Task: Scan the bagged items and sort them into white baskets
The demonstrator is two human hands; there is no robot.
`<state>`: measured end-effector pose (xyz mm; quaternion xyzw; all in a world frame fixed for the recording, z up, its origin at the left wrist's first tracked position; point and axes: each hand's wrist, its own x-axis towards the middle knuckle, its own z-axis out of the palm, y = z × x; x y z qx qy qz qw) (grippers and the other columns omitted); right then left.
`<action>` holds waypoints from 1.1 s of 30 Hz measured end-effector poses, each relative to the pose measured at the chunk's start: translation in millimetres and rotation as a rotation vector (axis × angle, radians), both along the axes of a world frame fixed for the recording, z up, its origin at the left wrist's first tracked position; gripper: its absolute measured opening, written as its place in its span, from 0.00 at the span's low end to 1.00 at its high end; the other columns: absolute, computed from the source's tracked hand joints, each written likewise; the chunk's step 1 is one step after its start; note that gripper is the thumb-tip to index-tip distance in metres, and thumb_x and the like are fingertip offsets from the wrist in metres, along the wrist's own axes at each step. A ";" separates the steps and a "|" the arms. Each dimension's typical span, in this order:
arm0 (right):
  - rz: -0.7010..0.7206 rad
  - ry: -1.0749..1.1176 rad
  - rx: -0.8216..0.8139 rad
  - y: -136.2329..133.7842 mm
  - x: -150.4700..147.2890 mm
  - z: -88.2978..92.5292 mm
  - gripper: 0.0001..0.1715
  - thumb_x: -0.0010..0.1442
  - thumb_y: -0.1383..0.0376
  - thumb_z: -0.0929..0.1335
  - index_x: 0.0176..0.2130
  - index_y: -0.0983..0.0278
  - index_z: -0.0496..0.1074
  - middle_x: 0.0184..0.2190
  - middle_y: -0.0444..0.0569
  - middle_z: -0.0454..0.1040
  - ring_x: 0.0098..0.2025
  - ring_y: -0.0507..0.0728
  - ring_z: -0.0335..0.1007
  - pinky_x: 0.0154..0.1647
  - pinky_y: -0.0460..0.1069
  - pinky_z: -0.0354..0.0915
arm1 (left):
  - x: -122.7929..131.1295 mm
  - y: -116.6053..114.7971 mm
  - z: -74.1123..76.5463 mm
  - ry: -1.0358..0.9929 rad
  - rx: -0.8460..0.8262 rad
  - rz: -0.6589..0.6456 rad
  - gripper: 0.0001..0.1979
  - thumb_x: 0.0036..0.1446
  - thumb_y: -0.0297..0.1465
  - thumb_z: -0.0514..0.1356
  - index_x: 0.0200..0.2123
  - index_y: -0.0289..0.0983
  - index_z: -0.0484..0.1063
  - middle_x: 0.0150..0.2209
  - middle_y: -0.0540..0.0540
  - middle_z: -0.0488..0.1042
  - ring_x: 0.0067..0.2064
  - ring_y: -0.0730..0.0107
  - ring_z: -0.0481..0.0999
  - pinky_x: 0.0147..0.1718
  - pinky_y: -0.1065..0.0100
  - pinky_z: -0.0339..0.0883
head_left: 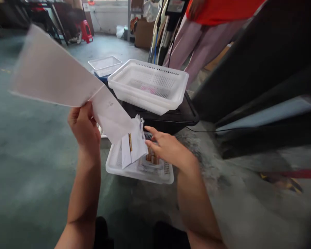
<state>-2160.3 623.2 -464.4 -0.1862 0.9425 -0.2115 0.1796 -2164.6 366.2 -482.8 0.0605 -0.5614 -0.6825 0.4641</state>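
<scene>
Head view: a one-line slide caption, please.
Left hand holds a white sheet; right hand hovers by folded papers over a basket.

Basket atop bin; tray before it (papers inside, sheet above)

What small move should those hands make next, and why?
Probably close the right hand on the folded papers. Its open fingers already reach their edge above the tray on the floor, while the left hand holds the white sheet raised.
</scene>
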 end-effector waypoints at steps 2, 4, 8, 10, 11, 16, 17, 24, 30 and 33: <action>-0.050 0.114 -0.072 12.1 -5.7 -6.1 0.36 0.72 0.58 0.66 0.75 0.57 0.58 0.61 0.56 0.74 0.32 0.55 0.74 0.48 0.55 0.69 | 0.0 5.8 -2.0 0.074 -0.028 0.041 0.11 0.54 0.23 0.61 0.37 0.36 0.83 0.31 0.49 0.76 0.31 0.75 0.73 0.26 0.74 0.64; -0.129 0.223 -0.237 28.4 -7.8 -6.1 0.36 0.70 0.54 0.67 0.73 0.56 0.62 0.59 0.54 0.76 0.34 0.56 0.76 0.45 0.55 0.70 | 0.2 10.9 -4.2 0.064 -0.194 0.008 0.20 0.50 0.18 0.57 0.38 0.38 0.86 0.32 0.48 0.78 0.29 0.76 0.72 0.24 0.75 0.63; -0.216 0.282 -0.587 41.8 -8.4 -1.7 0.33 0.70 0.43 0.65 0.64 0.58 0.71 0.47 0.50 0.81 0.38 0.58 0.80 0.42 0.54 0.72 | -1.7 21.8 -9.2 -0.058 -0.523 -0.114 0.23 0.51 0.16 0.53 0.37 0.39 0.86 0.37 0.48 0.79 0.33 0.75 0.76 0.27 0.75 0.68; -0.202 0.259 -0.639 36.4 -10.2 -3.8 0.34 0.70 0.41 0.64 0.61 0.60 0.73 0.45 0.51 0.81 0.43 0.60 0.80 0.46 0.55 0.72 | -2.4 29.9 -9.7 -0.091 -0.615 -0.219 0.21 0.52 0.17 0.54 0.36 0.39 0.86 0.37 0.47 0.80 0.36 0.73 0.77 0.29 0.77 0.69; -0.193 0.240 -0.622 32.3 -11.9 -6.1 0.36 0.69 0.41 0.66 0.63 0.60 0.71 0.47 0.52 0.81 0.47 0.61 0.80 0.48 0.56 0.72 | -2.1 34.5 -9.0 -0.100 -0.639 -0.287 0.20 0.53 0.17 0.55 0.36 0.39 0.86 0.38 0.47 0.80 0.37 0.73 0.77 0.30 0.77 0.69; -0.077 -0.005 -0.756 16.0 -21.3 -21.3 0.49 0.60 0.52 0.73 0.72 0.63 0.55 0.43 0.50 0.78 0.44 0.58 0.75 0.41 0.51 0.69 | 3.9 54.3 -2.8 -0.172 -0.514 -0.587 0.14 0.58 0.23 0.59 0.38 0.38 0.86 0.41 0.43 0.79 0.38 0.70 0.76 0.31 0.76 0.70; -0.050 -0.086 -0.874 14.7 -22.8 -23.4 0.48 0.59 0.55 0.73 0.70 0.62 0.54 0.38 0.46 0.76 0.39 0.56 0.74 0.38 0.50 0.67 | 4.6 56.6 -2.4 -0.189 -0.471 -0.623 0.13 0.60 0.25 0.60 0.41 0.38 0.86 0.44 0.42 0.79 0.39 0.69 0.77 0.31 0.75 0.71; -0.219 0.160 -1.011 24.6 -35.1 -37.6 0.31 0.59 0.61 0.70 0.54 0.57 0.51 0.32 0.37 0.69 0.29 0.50 0.65 0.32 0.45 0.61 | 0.5 69.4 -18.5 -0.006 -0.829 -0.184 0.21 0.67 0.24 0.55 0.55 0.45 0.82 0.64 0.40 0.66 0.61 0.57 0.72 0.56 0.57 0.73; -0.255 0.259 -0.842 41.6 -27.1 -36.2 0.27 0.56 0.66 0.67 0.52 0.59 0.54 0.36 0.41 0.74 0.28 0.51 0.65 0.32 0.46 0.61 | -1.6 90.3 -38.2 0.030 -1.263 -0.217 0.28 0.59 0.16 0.53 0.55 0.43 0.80 0.66 0.37 0.63 0.66 0.51 0.66 0.62 0.48 0.66; -0.266 0.288 -0.827 43.7 -20.9 -30.7 0.27 0.56 0.66 0.66 0.53 0.60 0.55 0.36 0.42 0.75 0.29 0.51 0.67 0.32 0.46 0.63 | -1.0 99.7 -38.1 0.109 -1.159 -0.141 0.27 0.62 0.18 0.53 0.59 0.41 0.76 0.60 0.38 0.70 0.59 0.56 0.73 0.56 0.53 0.68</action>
